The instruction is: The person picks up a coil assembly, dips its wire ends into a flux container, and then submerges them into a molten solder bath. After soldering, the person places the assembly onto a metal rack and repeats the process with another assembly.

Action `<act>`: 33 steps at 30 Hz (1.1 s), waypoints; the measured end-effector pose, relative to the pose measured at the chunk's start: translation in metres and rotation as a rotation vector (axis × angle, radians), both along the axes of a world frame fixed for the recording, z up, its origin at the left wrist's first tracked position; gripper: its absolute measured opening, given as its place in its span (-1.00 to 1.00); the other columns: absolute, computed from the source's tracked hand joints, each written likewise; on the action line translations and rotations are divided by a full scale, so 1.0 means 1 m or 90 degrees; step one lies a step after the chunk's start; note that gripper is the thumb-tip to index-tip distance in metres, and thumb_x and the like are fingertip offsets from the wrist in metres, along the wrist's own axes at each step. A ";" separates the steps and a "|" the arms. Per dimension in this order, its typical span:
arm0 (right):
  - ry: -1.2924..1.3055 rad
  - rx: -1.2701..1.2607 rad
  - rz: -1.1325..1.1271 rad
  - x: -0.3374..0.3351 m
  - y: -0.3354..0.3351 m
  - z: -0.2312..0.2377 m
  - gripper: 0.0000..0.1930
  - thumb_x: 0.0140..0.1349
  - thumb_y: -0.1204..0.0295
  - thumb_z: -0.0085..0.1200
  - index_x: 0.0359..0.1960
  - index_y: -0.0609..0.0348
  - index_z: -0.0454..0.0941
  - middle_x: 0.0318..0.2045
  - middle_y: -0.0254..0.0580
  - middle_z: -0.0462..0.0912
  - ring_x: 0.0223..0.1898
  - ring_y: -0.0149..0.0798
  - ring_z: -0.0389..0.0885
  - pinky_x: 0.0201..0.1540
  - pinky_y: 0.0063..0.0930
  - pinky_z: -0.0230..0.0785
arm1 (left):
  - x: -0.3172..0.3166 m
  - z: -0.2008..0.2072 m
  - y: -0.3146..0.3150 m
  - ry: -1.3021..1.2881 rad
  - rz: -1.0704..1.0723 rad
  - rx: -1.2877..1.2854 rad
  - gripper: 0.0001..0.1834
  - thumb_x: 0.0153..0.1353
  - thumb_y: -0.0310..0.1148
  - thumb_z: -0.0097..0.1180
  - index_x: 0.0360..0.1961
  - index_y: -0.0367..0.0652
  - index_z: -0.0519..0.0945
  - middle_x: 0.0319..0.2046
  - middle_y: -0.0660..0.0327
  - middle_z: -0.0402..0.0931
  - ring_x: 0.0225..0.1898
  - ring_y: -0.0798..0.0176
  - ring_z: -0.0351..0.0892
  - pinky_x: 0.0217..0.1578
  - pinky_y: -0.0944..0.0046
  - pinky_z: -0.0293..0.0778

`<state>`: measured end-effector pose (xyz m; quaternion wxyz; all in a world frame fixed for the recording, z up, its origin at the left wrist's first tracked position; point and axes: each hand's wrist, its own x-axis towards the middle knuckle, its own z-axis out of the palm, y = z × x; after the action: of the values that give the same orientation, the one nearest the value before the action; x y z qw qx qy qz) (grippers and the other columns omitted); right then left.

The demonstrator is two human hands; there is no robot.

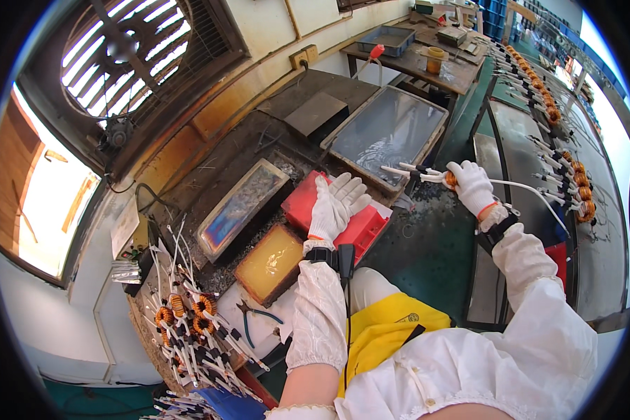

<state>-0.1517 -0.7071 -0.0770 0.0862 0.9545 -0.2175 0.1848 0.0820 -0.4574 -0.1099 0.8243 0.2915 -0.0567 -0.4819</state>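
My right hand (pixel 471 187), in a white glove, is closed round a copper-coloured wound ring coil (pixel 450 180). White sleeved leads (pixel 411 171) stick out of the coil to the left, over the near right corner of a shallow tray of water-like liquid (pixel 343 155). One long white lead hangs off to the right. My left hand (pixel 336 206), gloved too, hovers empty with fingers spread above a red plastic bin (pixel 366 231). Left of that bin sit a rectangular pot with a shiny, bluish metal surface (pixel 224 225) and a block-shaped container of amber liquid (pixel 271 260).
Wire cutters (pixel 247 323) lie by the amber container. At the lower left is a heap of ring coils (pixel 203 323) with many leads. More coils (pixel 582 183) line a metal bench on the right. A big fan (pixel 122 49) is set in the wall.
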 end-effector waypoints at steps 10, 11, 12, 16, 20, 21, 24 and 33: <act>0.018 0.044 -0.057 -0.057 -0.010 0.059 -0.56 -0.06 0.47 0.22 -0.06 0.00 0.46 -0.33 -0.08 0.50 -0.18 0.01 0.51 -0.15 -0.16 0.37 | 0.003 -0.008 -0.007 -0.007 -0.079 -0.072 -0.22 0.34 0.23 -0.38 0.29 -0.25 0.18 0.29 -0.06 0.19 0.29 -0.06 0.22 0.21 -0.19 0.23; 0.010 0.036 -0.041 -0.061 -0.007 0.069 -0.56 -0.06 0.46 0.22 -0.05 0.01 0.46 -0.33 -0.08 0.51 -0.19 0.02 0.52 -0.15 -0.16 0.37 | 0.018 -0.028 0.001 -0.157 -0.159 -0.149 -0.27 0.36 0.18 -0.40 0.27 -0.22 0.21 0.29 0.01 0.21 0.29 0.04 0.22 0.28 -0.16 0.10; -0.001 0.041 -0.045 -0.068 -0.010 0.072 -0.56 -0.05 0.44 0.22 -0.05 0.03 0.45 -0.33 -0.08 0.52 -0.19 0.01 0.52 -0.15 -0.15 0.37 | 0.022 -0.032 0.004 -0.150 -0.194 -0.159 -0.27 0.36 0.18 -0.40 0.27 -0.22 0.21 0.29 0.01 0.21 0.29 0.04 0.22 0.28 -0.16 0.10; -0.025 -0.044 -0.081 -0.124 -0.024 0.087 -0.58 -0.07 0.44 0.17 -0.10 0.11 0.43 -0.33 -0.10 0.51 -0.20 -0.03 0.52 -0.16 -0.19 0.37 | 0.017 -0.024 -0.002 0.048 -0.090 -0.101 -0.19 0.31 0.26 -0.37 0.30 -0.22 0.18 0.32 0.01 0.15 0.28 -0.04 0.22 0.25 -0.17 0.21; -0.025 -0.057 -0.188 -0.177 -0.031 0.114 -0.65 -0.03 0.45 0.13 -0.14 0.09 0.45 -0.30 -0.11 0.53 -0.18 -0.02 0.53 -0.14 -0.19 0.38 | 0.011 -0.007 0.002 -0.007 -0.040 -0.014 -0.16 0.27 0.25 -0.19 0.31 -0.25 0.17 0.30 -0.02 0.16 0.28 -0.05 0.24 0.18 -0.06 0.37; -0.032 -0.049 -0.223 -0.191 -0.037 0.118 -0.66 -0.02 0.46 0.14 -0.13 0.08 0.46 -0.28 -0.10 0.55 -0.17 -0.01 0.53 -0.12 -0.18 0.38 | 0.011 -0.004 0.004 -0.010 -0.030 -0.009 -0.16 0.26 0.24 -0.17 0.31 -0.25 0.17 0.29 -0.02 0.17 0.28 -0.04 0.23 0.18 -0.06 0.38; -0.066 -0.085 -0.308 -0.235 -0.042 0.128 -0.65 0.00 0.42 0.19 -0.11 0.04 0.50 -0.24 -0.06 0.58 -0.13 0.01 0.54 -0.05 -0.19 0.38 | 0.013 -0.005 0.004 -0.009 -0.029 -0.013 -0.17 0.26 0.23 -0.15 0.30 -0.25 0.17 0.29 -0.01 0.17 0.29 -0.03 0.22 0.18 -0.05 0.38; 0.012 -0.151 -0.829 -0.352 -0.071 0.116 -0.70 0.17 0.30 0.03 -0.02 -0.26 0.51 0.03 -0.27 0.51 0.10 -0.14 0.42 0.07 -0.27 0.34 | 0.014 -0.006 0.002 0.009 -0.028 -0.020 -0.18 0.25 0.26 -0.16 0.25 -0.26 0.25 0.21 -0.03 0.30 0.18 -0.02 0.37 0.09 -0.09 0.47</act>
<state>-0.5035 -0.7778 0.0392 0.2866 0.6138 -0.7275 0.1090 0.0958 -0.4554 -0.1164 0.8183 0.2740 -0.0648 -0.5011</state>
